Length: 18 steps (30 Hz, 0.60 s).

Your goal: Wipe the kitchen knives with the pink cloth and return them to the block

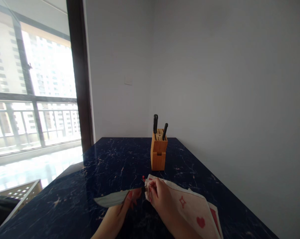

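A knife (111, 199) lies almost level above the table's near part, its broad blade pointing left. My left hand (120, 208) is closed on the blade, thumb along the upper edge. At the handle end, my right hand (161, 194) pinches a white cloth (189, 200) printed with red hearts and stars. The cloth covers part of the dark handle and trails right under my right forearm. Beyond both hands stands a wooden knife block (158, 156), upright, with black knife handles (155, 123) sticking out of its top.
The dark blue marbled table (110, 166) stretches back to a grey wall (214, 83). To the left are a dark-framed glass door (81, 76) and a balcony railing. A pale perforated crate (22, 196) sits low at the left. A small red item (143, 178) shows beside the cloth.
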### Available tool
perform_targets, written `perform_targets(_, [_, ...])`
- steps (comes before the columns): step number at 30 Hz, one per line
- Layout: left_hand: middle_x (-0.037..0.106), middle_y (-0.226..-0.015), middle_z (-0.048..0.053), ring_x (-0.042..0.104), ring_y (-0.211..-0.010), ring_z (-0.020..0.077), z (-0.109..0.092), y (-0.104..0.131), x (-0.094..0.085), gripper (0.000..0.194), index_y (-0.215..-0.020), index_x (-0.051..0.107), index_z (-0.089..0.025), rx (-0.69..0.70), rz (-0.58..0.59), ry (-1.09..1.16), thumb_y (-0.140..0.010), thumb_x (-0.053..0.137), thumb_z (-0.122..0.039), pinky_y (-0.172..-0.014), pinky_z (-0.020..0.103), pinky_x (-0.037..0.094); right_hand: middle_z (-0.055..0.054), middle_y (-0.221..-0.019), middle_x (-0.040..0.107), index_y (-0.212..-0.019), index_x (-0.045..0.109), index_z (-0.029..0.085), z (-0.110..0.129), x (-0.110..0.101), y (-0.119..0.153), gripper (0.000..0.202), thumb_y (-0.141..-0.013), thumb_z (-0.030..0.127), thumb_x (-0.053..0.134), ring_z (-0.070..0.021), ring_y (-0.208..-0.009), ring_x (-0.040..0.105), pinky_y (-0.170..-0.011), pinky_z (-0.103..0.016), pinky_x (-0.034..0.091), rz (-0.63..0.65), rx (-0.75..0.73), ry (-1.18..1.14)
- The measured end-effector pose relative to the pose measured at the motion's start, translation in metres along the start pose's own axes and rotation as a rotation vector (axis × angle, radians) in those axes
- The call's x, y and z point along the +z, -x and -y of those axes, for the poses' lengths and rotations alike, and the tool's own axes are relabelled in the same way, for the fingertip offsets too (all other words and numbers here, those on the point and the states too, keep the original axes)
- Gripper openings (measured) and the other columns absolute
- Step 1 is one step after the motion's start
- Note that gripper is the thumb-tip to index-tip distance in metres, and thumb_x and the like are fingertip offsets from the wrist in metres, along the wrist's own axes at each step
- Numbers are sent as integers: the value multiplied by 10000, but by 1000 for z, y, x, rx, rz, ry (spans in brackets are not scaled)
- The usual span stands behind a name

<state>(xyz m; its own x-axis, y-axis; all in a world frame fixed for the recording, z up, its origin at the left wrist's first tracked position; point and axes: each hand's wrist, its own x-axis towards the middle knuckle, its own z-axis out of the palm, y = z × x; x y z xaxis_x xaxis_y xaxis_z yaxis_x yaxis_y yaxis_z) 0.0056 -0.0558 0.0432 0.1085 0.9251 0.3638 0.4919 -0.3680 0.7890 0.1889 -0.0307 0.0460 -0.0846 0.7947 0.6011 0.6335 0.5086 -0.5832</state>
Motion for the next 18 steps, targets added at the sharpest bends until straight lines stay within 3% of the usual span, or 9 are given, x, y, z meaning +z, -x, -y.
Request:
perform_targets(4, [641,-687,33,590,-732,228,5,-1,2,425,-618,591,-221,-22,-1,-8,-864,326,-445,-743,312,401,-50,-729,598,-735,508,194,-12,3,-3,153,-767,99,393,-184,-696,565,-637,-281,425,-36,76,125])
perform_targets(10, [631,-682,29,585,-717,220,6,1,3,429,-631,581,-213,-25,-12,-3,-860,320,-465,-733,304,397,-49,-812,604,-843,517,188,0,0,2,153,-806,123,383,-174,-755,565,-676,-270,396,46,-30,229])
perform_targets(14, [622,-671,24,580,-725,218,3,3,2,441,-634,591,-214,-12,-3,-14,-869,310,-458,-757,304,380,-49,-749,618,-777,512,188,2,-4,-2,142,-770,92,407,-193,-709,565,-679,-296,358,-8,17,380])
perform_targets(18, [622,-670,27,578,-742,224,1,3,1,454,-626,592,-213,-35,-24,0,-874,302,-459,-768,304,368,-20,-674,607,-729,486,211,0,-9,-5,119,-743,99,448,-179,-649,558,-646,-271,339,-77,71,379])
